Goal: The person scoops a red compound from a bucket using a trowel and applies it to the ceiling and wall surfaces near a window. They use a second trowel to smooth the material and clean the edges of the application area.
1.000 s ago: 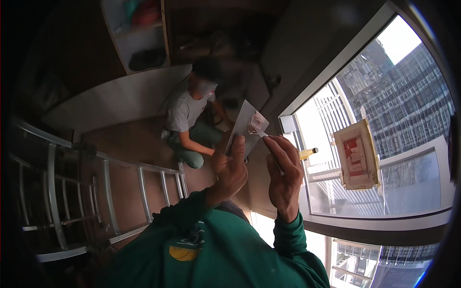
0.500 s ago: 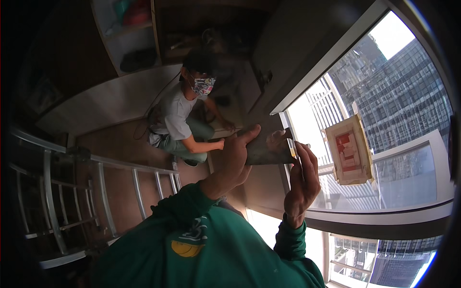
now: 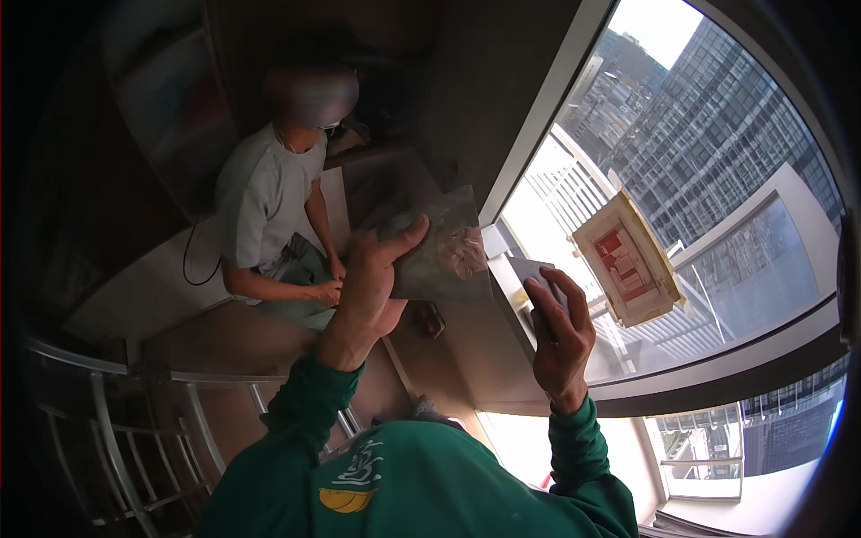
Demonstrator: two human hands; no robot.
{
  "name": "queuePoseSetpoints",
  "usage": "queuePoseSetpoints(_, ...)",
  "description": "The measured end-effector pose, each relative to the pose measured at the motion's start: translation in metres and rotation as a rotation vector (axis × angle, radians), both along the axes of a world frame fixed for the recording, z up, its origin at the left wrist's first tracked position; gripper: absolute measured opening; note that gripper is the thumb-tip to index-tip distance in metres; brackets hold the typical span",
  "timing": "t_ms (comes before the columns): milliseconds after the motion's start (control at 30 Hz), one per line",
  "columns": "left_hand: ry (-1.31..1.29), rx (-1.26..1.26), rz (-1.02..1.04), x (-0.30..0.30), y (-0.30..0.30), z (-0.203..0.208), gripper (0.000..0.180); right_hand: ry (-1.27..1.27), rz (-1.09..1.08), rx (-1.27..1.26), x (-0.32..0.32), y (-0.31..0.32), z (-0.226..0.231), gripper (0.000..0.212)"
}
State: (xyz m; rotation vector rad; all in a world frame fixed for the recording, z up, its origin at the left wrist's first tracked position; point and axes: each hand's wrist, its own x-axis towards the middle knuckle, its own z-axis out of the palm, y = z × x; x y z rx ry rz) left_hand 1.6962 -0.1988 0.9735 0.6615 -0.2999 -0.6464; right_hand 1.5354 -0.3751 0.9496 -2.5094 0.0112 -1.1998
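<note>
My left hand [image 3: 366, 287] is closed on a thin, shiny dark plate [image 3: 430, 269], thumb across its upper face and the other fingers hidden beneath. The plate mirrors a hand on its surface. To its right, my right hand [image 3: 563, 341] grips a flat grey scraper [image 3: 529, 267], its fingers lying along the tool. A gap separates scraper from plate. Whether putty or anything else lies on either is too dim to tell.
Metal ladder rails [image 3: 108, 430] stand at lower left. A person in a pale shirt [image 3: 273, 175] crouches at left. A large window [image 3: 556, 193] fills the right side, with a taped, yellow-edged panel [image 3: 628, 269] against it. A small dark object [image 3: 425, 319] shows below the plate.
My view has shifted. The scraper has come away from the plate's right edge, leaving a gap between them. The other person's body appears more upright, and their head has turned.
</note>
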Motion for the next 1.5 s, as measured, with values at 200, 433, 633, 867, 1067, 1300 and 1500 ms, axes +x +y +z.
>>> queuePoseSetpoints(200,-0.265,0.133,0.099,0.006,-0.016,0.022,0.021,-0.006,0.048,-0.263,-0.008,0.002,0.046,0.048)
queuePoseSetpoints(433,-0.465,0.228,0.294,-0.012,-0.028,0.037,0.03,0.064,0.026,-0.335,-0.01,0.001,0.048,0.052)
queuePoseSetpoints(633,-0.612,0.351,0.416,-0.021,-0.024,0.034,0.022,0.08,0.051,-0.265,-0.004,0.016,0.047,0.055)
queuePoseSetpoints(867,-0.769,0.421,0.669,-0.011,0.006,0.015,0.023,0.242,0.243,-0.236,0.01,0.031,0.023,0.053)
queuePoseSetpoints(1067,-0.475,0.307,0.817,-0.009,0.086,-0.002,0.025,0.071,0.536,0.92,0.027,0.021,-0.015,0.045)
queuePoseSetpoints(1300,-0.281,0.537,0.82,-0.031,0.136,-0.061,0.02,-0.196,0.765,1.583,0.074,0.032,-0.005,0.068)
queuePoseSetpoints(1500,-0.011,0.505,0.883,-0.054,0.176,-0.089,0.017,-0.277,0.952,1.441,0.126,0.023,0.003,0.061)
